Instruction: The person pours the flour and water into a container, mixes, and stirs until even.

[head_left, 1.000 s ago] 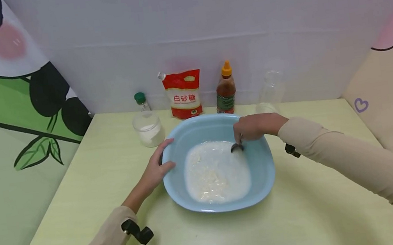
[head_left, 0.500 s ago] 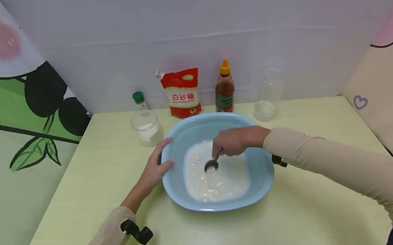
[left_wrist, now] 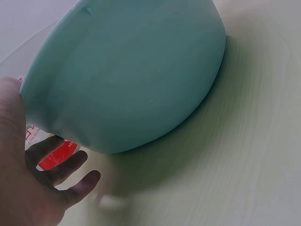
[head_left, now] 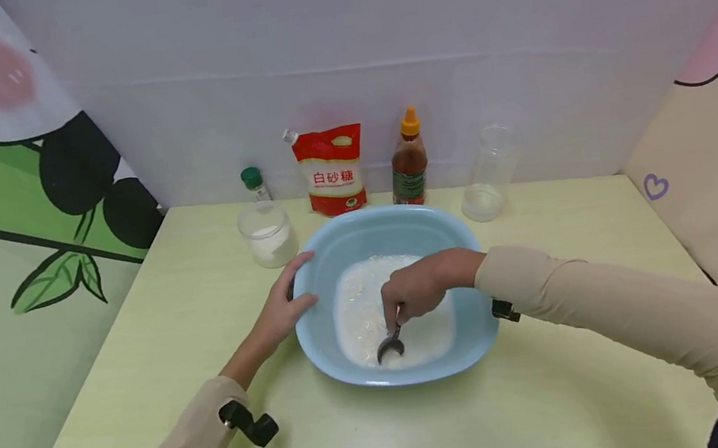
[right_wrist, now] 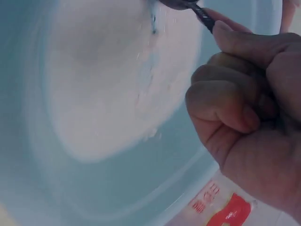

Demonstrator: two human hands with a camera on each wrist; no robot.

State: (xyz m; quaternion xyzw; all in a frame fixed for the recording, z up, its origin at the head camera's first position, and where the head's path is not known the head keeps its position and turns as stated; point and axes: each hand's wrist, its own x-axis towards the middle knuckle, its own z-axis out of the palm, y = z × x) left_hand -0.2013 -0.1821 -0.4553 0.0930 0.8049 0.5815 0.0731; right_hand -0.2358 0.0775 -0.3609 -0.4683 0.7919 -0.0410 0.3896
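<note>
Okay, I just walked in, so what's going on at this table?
A person has a spoon in the grip of their right hand, its bowl low over or in the milky liquid inside a blue basin. Their left hand holds the basin's left rim. Behind the basin stand a red-and-white pouch, an orange-capped bottle and a clear container.

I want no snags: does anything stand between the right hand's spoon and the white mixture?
Nothing visible does: the right hand holds the spoon over or in the white mixture inside the blue basin.
</note>
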